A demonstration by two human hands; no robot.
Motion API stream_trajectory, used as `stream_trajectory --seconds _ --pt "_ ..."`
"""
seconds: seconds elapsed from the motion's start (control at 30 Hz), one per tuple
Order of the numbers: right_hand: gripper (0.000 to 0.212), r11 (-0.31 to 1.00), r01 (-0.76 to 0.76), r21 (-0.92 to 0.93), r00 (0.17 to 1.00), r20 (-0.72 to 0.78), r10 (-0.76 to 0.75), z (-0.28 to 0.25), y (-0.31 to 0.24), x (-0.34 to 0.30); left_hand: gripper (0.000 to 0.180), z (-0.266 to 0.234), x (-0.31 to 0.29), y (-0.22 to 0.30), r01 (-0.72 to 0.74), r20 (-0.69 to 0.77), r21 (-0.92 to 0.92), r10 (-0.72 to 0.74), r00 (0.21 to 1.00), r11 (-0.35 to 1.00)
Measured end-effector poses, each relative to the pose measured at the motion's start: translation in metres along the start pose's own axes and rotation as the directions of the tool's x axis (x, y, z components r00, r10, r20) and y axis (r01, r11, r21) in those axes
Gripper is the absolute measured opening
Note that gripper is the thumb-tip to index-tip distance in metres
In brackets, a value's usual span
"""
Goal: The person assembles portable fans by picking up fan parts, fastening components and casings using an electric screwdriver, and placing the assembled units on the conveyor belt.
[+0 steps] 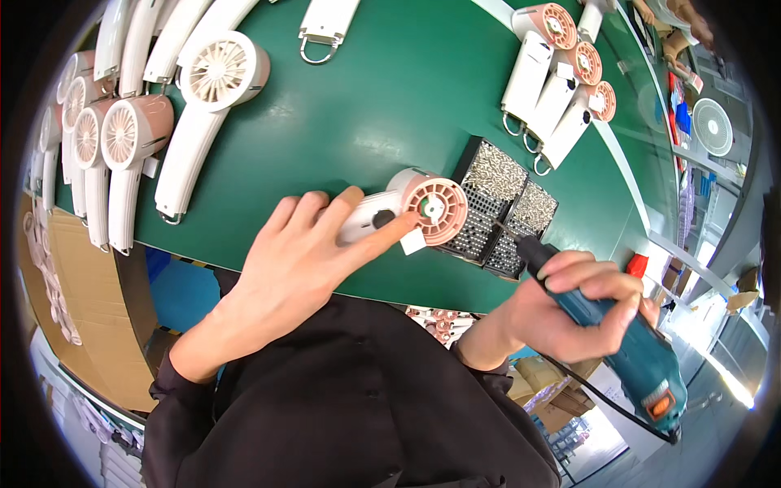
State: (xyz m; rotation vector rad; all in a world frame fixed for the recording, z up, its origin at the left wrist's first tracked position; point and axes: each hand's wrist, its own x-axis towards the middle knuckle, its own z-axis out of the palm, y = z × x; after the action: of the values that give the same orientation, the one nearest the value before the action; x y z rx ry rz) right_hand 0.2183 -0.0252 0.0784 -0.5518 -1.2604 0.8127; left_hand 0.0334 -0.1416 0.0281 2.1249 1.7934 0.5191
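Readable text: none in view
Teal screwdriver (643,358): to the lower right of the black screw tray (465,161); bearing a pale marking (654,392) beside the orange switch (662,405), too small and blurred to read
Pink-and-white fan (435,210): just left of the tray; carrying a small white square (413,241) beside the round grille, sticker or tab impossible to tell
White-handled fans (527,73): beyond the tray, toward the upper right; bearing similar white squares (565,71), any print too small to make out
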Motion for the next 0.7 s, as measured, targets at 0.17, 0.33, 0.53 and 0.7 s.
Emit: stream_trajectory --seconds 0.17,0.33,0.53,0.7 --pt "0.026 0.984 -0.061 0.168 0.975 0.221 0.023 0.026 -0.009 -0.007 0.068 -0.003 -0.001 0.000 0.029 -0.008 -0.069 -0.029 1.000 0.997" --pt "0.026 0.972 -0.085 0.217 0.977 0.208 0.039 0.037 -0.002 -0.016 0.066 -0.001 -0.003 -0.004 0.017 -0.005 -0.106 -0.017 1.000 0.994" --pt "0.026 0.965 -0.127 0.228 0.979 0.184 0.086 0.042 0.003 -0.017 0.064 0.000 -0.005 -0.005 0.027 0.009 -0.115 -0.026 1.000 0.993" --pt "0.022 0.977 -0.160 0.144 0.978 0.158 0.137 0.045 0.006 -0.016 0.063 0.001 -0.005 -0.006 0.016 0.009 -0.117 -0.015 1.000 0.993"
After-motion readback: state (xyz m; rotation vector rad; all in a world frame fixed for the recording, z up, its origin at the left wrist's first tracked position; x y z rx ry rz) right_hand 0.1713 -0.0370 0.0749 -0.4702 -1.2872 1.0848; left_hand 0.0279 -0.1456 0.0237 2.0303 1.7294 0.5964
